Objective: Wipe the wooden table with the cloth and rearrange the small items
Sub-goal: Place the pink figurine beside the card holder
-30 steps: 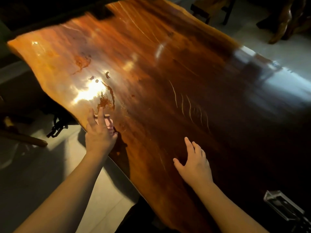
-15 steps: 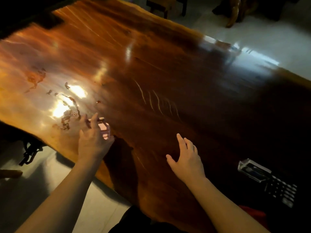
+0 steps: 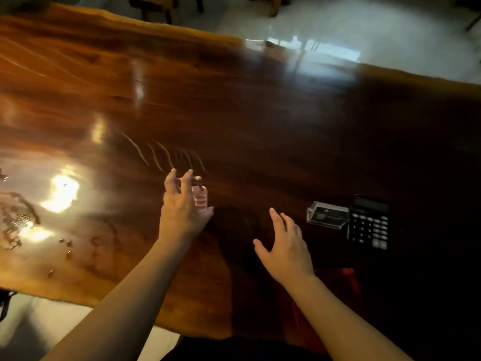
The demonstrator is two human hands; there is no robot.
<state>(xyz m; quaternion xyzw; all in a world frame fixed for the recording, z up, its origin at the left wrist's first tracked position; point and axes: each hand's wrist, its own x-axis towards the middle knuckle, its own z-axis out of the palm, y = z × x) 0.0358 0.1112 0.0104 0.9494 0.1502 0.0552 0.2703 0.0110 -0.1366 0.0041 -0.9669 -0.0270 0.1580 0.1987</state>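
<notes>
Perhaps ribbed pink block (image 3: pixel 200 198) on glossy wood (image 3: pixel 260 126)

Small pink item (image 3: pixel 201 198) blurred (mostly behind left hand (image 3: pixel 182 212)), table (image 3: pixel 260 113) cropped at edges

left hand (image 3: pixel 185 210): i've carried it, fingers closed on the small pink item (image 3: pixel 200 196), from the table's near-left edge rightward over the dark wood.
view: swung right; calculator (image 3: pixel 369 222) and clear holder (image 3: pixel 327 214) now fully visible.
right hand (image 3: pixel 286 246): now nearer the holder.
</notes>
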